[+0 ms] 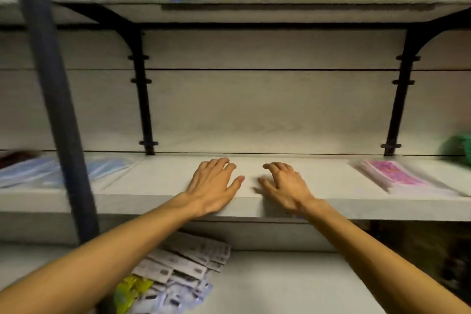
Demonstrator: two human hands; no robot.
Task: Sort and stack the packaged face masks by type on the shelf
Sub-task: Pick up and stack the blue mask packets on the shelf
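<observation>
Unsorted mask packets (178, 270) heaped on lower shelf; left hand (212, 186) and right hand (283, 186) rest empty, fingers loose, mid-shelf (356, 205) front edge, likely between placements; next, fetch another packet.

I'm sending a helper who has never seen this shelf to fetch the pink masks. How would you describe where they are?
Find the middle shelf, the board both hands rest on. Follow it to its right end, past the right hand and the black bracket. The pink masks lie there in a flat stack of clear packets: the only pink thing, unlike the blue masks at the left end.
</observation>
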